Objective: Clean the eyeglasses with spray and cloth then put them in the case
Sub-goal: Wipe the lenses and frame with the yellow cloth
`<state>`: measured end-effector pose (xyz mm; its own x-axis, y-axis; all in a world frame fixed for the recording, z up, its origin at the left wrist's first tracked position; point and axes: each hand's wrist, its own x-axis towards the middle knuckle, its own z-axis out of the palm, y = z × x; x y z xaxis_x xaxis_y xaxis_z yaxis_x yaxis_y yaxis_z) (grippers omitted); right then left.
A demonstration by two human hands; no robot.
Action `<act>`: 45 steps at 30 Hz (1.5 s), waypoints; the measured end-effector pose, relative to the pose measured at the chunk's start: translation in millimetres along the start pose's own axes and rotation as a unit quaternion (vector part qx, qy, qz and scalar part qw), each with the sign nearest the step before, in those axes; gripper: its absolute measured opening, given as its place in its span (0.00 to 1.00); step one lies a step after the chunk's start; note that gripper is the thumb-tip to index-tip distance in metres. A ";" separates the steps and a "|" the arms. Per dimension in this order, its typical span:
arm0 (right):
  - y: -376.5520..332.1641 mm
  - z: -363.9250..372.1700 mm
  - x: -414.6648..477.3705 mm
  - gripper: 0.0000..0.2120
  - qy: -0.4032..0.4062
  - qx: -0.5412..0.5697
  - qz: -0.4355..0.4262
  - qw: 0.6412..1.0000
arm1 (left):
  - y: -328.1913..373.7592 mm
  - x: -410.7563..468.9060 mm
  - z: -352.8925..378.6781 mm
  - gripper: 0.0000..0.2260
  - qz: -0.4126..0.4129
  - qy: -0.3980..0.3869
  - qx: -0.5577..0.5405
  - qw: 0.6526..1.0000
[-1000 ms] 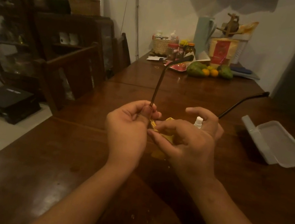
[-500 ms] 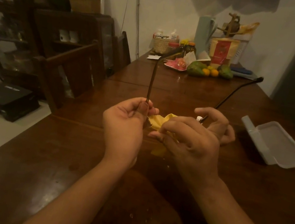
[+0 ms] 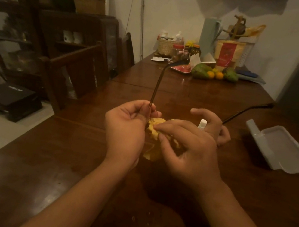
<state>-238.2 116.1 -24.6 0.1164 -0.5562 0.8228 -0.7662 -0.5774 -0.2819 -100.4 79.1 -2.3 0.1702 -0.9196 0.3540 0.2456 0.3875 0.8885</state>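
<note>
Over the table [image 3: 56,167] centre, the left hand [image 3: 125,131] pinches the eyeglasses [image 3: 157,87]; the right hand [image 3: 188,149] rubs them with the yellow cloth [image 3: 154,126]. Wiping seems midway; the open case [image 3: 285,150] waits at three o'clock.

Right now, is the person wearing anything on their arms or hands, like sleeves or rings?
No. The left hand and right hand are bare, with no gloves, rings, watch or bracelets showing. Both forearms are bare too, with no sleeves reaching into view.
</note>
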 end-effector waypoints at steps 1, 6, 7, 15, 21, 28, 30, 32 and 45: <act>0.3 -0.1 0.4 0.09 -0.008 -0.006 0.006 1.000 | 0.4 0.1 -0.2 0.15 0.000 -0.001 0.001 1.000; 2.9 2.2 0.0 0.14 -0.049 0.003 0.017 0.999 | 2.3 -0.8 1.3 0.15 -0.003 0.000 -0.002 1.000; 3.3 2.9 -0.2 0.14 -0.043 -0.006 0.007 0.999 | 2.2 -1.3 1.7 0.15 -0.004 0.000 -0.003 1.000; -2.0 1.9 -1.8 0.05 0.074 -0.107 -0.055 0.990 | -0.8 -8.5 7.3 0.12 0.005 -0.011 -0.004 1.000; -0.1 -0.7 -0.9 0.06 0.087 -0.041 -0.022 0.995 | -0.8 -7.2 7.3 0.13 0.010 -0.003 0.003 1.000; 2.1 1.5 -1.7 0.03 0.083 -0.018 -0.032 0.996 | 0.3 -9.4 7.9 0.13 0.013 -0.014 0.009 1.000; 7.0 1.8 -3.4 0.03 0.080 -0.015 -0.031 0.996 | 1.7 -7.9 6.6 0.12 0.012 -0.010 0.007 1.000; 11.2 3.1 -5.8 0.05 0.072 -0.005 -0.032 0.997 | 1.4 -7.1 5.9 0.13 0.016 -0.009 0.012 1.000; 18.8 6.4 -10.2 0.08 0.136 -0.022 -0.084 0.987 | -0.3 -12.5 5.8 0.10 0.039 -0.041 0.038 0.998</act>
<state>-249.8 107.1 -41.4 0.0747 -0.2711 0.9596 -0.7784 -0.6173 -0.1137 -108.2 90.2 -5.3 0.1063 -0.8904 0.4426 0.1603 0.4546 0.8761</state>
